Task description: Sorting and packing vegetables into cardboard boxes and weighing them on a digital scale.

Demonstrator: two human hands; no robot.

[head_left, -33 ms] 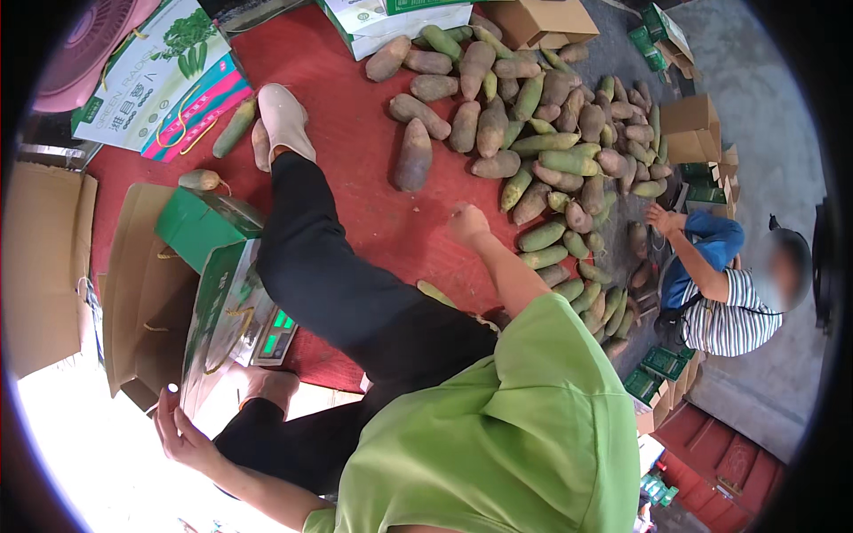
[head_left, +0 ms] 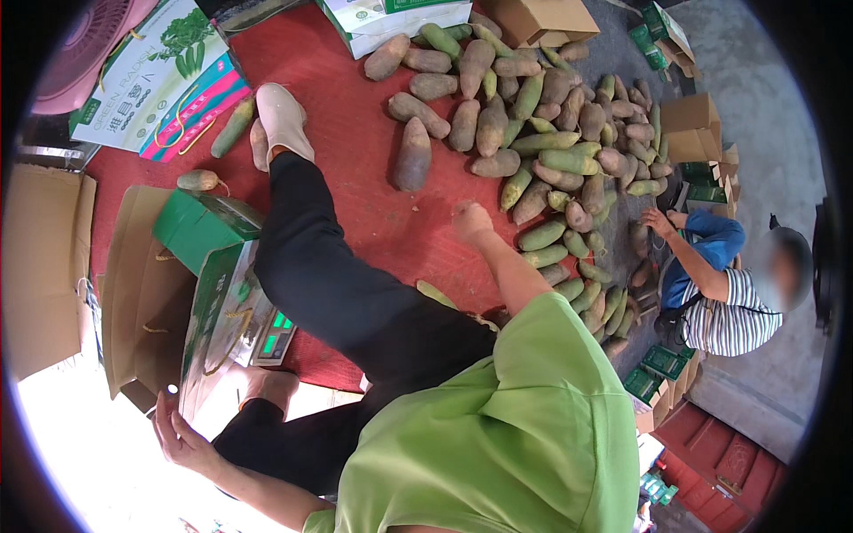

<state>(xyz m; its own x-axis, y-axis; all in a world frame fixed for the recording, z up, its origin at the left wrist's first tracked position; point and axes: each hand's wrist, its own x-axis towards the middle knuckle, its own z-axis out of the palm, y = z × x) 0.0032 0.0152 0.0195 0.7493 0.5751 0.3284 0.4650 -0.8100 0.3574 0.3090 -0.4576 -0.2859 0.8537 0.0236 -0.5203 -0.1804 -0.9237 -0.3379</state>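
Dozens of radishes (head_left: 569, 160) lie heaped to the right of an open carton (head_left: 218, 293).
The work looks like boxing and weighing, seemingly at a pause between radishes. The left hand (head_left: 182, 437), fingers loosely parted, is just beside the carton's lower edge; contact is unclear. The right hand (head_left: 471, 222) hangs over the red mat (head_left: 355, 98), near the heap but apart from it, its fingers seemingly curled; whether they grip anything, I cannot tell. The next move probably calls for picking out a radish and carrying it past the bent leg (head_left: 355, 289) to the carton. The carton hides most of the scale (head_left: 277, 342), leaving its lit end, and is too dark inside to judge its contents. A bright spot (head_left: 172, 389) by the left hand defies identification; glare whitens the lower left.
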